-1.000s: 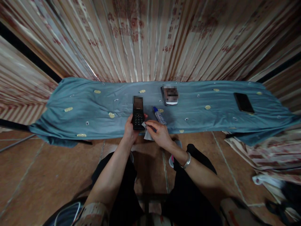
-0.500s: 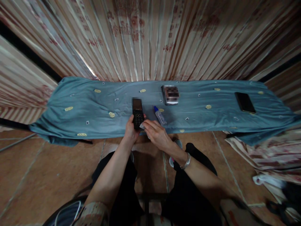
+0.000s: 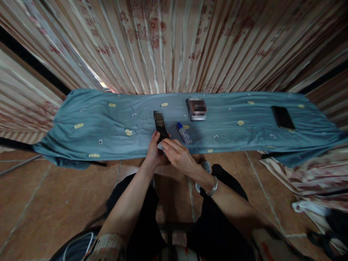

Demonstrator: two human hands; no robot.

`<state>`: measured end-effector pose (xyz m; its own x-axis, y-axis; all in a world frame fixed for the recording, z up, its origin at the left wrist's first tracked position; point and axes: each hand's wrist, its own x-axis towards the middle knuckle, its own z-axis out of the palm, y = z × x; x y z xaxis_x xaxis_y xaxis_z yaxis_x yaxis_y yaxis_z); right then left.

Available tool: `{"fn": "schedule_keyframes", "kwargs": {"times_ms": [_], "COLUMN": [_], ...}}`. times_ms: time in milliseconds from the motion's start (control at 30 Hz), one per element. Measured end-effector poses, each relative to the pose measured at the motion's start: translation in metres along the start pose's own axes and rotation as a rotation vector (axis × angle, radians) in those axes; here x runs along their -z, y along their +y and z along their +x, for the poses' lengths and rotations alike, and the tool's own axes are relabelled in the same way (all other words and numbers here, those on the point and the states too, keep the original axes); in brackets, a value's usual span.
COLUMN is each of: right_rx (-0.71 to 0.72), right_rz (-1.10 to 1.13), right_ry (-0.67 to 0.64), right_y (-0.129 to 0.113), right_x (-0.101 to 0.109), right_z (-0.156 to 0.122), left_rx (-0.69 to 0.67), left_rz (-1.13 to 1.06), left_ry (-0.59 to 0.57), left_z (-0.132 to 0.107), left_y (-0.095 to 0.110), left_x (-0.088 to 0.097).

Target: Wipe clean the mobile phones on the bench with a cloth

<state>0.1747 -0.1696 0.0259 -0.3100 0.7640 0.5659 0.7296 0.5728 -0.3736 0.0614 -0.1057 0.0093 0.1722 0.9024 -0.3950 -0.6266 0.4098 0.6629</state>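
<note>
My left hand (image 3: 153, 151) grips the lower end of a black keypad phone (image 3: 161, 128) above the near edge of the blue-covered table (image 3: 95, 134). My right hand (image 3: 176, 155) is closed on a small white wipe (image 3: 160, 146) and presses it against the phone's lower part. Most of the wipe is hidden under my fingers. A small clear bottle with a blue cap (image 3: 184, 133) lies on the cloth just right of my hands.
A second small phone (image 3: 197, 109) lies further back on the cloth, and a black smartphone (image 3: 282, 117) lies far right. Striped curtains hang behind the table. Crumpled fabric and bags (image 3: 312, 185) sit on the tiled floor at right.
My right hand has slid left with the wipe onto the phone's keypad, covering it. The phone has tilted and moved slightly away from me.
</note>
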Motion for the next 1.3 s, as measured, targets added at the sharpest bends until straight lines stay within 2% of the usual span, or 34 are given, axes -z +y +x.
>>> {"fn": "schedule_keyframes", "kwargs": {"times_ms": [267, 400, 700, 1033, 1300], "right_rx": [-0.029, -0.002, 0.026, -0.073, -0.133], "right_rz": [0.075, 0.037, -0.018, -0.060, -0.089], "right_ry": [-0.098, -0.139, -0.176, -0.138, -0.070], "right_y": [0.004, 0.003, 0.007, 0.026, 0.037], "right_x": [-0.004, -0.005, -0.005, -0.003, 0.003], "right_z": [-0.002, -0.003, -0.003, -0.001, 0.003], "left_rx": [-0.005, 0.060, 0.066, 0.028, 0.088], "left_rz": [-0.024, -0.026, -0.022, -0.006, 0.019], "left_ry": [0.080, 0.067, 0.057, -0.009, -0.101], "left_z": [-0.005, -0.009, -0.017, -0.016, -0.020], "left_y": [0.002, 0.004, 0.006, -0.011, -0.013], "left_x": [-0.010, -0.013, -0.018, -0.021, -0.024]}}
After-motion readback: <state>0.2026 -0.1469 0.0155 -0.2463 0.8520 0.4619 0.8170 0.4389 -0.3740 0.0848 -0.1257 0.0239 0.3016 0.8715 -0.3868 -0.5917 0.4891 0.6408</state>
